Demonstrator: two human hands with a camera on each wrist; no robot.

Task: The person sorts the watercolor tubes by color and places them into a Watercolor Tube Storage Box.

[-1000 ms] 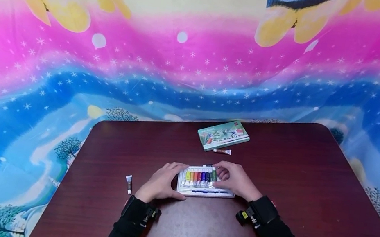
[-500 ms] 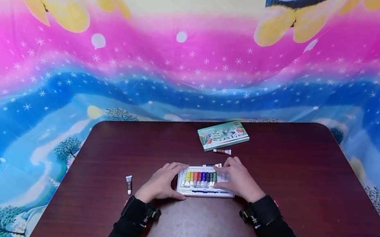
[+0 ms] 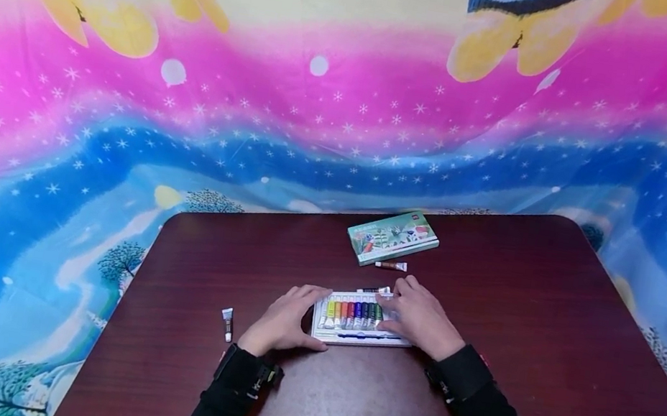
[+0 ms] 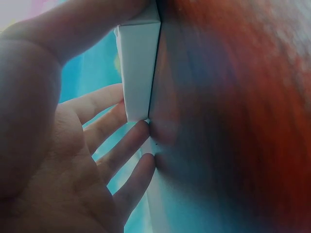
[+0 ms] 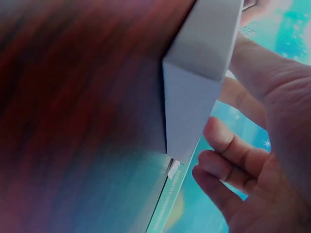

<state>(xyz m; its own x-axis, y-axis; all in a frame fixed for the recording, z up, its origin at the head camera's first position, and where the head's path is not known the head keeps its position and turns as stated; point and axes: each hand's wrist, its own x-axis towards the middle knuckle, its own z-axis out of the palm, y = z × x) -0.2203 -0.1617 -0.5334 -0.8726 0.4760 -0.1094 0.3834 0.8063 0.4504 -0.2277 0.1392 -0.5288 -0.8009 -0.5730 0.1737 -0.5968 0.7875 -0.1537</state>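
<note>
A white box (image 3: 364,342) on the table holds a row of colored paint tubes (image 3: 350,312), running from yellow to green, with a blue-handled paintbrush (image 3: 355,336) in front of them. My left hand (image 3: 279,319) grips the box's left end, thumb at the front side and fingers at the back. Over the right end, the thumb and forefinger of my right hand (image 3: 423,320) pinch around the green paint tube (image 3: 378,313); the fingertips are partly hidden. In the right wrist view, its other fingers (image 5: 221,167) curl behind the box.
A dark paint tube (image 3: 373,290) lies just behind the box. Farther back are a brown paint tube (image 3: 391,265) and a green printed carton (image 3: 394,238). Another brown tube (image 3: 226,324) lies left of my left hand. A patterned cloth (image 3: 323,105) hangs behind the table.
My right hand has shifted slightly right and its fingers have straightened a little, uncovering more of the dark tube behind the box. The left hand and the box have stayed still.
</note>
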